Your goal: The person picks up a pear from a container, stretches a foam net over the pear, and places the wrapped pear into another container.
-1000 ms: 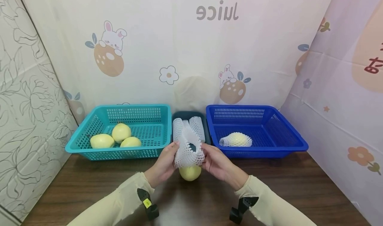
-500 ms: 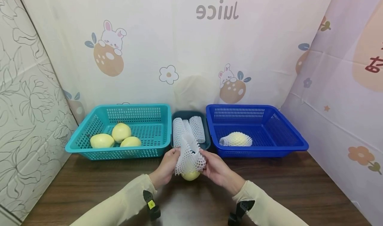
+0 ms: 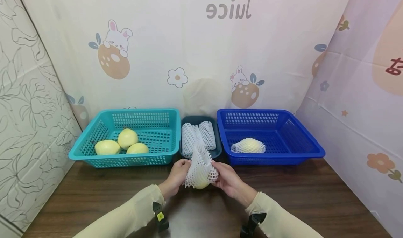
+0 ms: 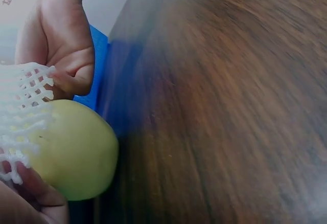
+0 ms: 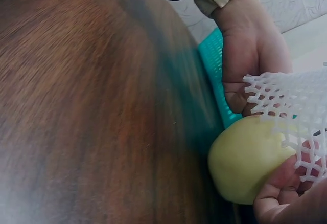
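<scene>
Both hands hold a white foam fruit net point(image 3: 200, 166) by its edges, and it is drawn down over a smooth, pale yellow-green fruit point(image 4: 82, 150). My left hand point(image 3: 177, 176) pinches the net's left edge; my right hand point(image 3: 231, 182) pinches the right one. Only the fruit's near end shows bare, while its far part lies under the mesh. In the right wrist view, the net's toothed rim point(image 5: 301, 155) reaches partway along the fruit, with fingers right beside it. The upper end of the net stands loose and narrow towards the back.
A turquoise basket point(image 3: 174, 133) at left holds 3 bare fruits point(image 3: 127, 139). A dark tray point(image 3: 217, 140) behind my hands holds several foam nets point(image 3: 207, 134). At right, a blue basket point(image 3: 294, 140) holds one netted fruit point(image 3: 250, 146). A printed curtain point(image 3: 141, 56) closes off the back.
Both hands have drawn the net down towards me over the fruit, so less of the fruit shows bare. The baskets and their contents have stayed put.
</scene>
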The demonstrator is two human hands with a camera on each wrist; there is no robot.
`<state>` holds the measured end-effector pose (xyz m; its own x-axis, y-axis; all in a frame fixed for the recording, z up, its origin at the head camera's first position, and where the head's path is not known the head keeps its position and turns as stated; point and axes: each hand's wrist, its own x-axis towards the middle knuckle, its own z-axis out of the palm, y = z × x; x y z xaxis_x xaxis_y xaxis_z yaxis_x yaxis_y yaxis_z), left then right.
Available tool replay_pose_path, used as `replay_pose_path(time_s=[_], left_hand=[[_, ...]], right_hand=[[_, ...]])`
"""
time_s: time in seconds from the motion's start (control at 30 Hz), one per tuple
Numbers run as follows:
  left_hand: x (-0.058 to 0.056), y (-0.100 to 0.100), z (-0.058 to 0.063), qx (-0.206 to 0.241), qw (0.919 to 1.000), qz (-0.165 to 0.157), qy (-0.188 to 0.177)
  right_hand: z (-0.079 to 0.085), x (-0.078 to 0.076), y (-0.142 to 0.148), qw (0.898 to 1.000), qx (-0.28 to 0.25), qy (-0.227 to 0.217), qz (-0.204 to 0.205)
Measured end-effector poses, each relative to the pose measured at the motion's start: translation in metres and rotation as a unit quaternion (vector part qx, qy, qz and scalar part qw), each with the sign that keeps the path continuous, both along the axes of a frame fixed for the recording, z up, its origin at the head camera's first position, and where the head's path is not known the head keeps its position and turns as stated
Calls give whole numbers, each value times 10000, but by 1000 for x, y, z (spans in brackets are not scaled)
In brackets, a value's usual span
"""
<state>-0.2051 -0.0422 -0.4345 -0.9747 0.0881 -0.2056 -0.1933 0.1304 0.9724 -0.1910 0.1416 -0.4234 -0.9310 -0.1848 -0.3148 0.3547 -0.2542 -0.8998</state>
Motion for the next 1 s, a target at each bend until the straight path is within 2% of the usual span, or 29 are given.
replay_pose_path(time_s=[0.2, 0.63, 0.9, 1.0], left_hand=[[1, -1, -11, -54, 9999, -83, 90], [-1, -1, -24, -386, 9989, -21, 277], [-2, -2, -28, -677, 9970, 6, 367], [-3, -2, -29, -1036, 9932, -44, 535]], right_hand=[[-11, 0, -2, 9997, 210, 26, -90], [-35, -1, -5, 9983, 329, 138, -460], [-39, -3, -6, 9955, 779, 165, -508], [-41, -4, -7, 9927, 1085, 210, -481]])
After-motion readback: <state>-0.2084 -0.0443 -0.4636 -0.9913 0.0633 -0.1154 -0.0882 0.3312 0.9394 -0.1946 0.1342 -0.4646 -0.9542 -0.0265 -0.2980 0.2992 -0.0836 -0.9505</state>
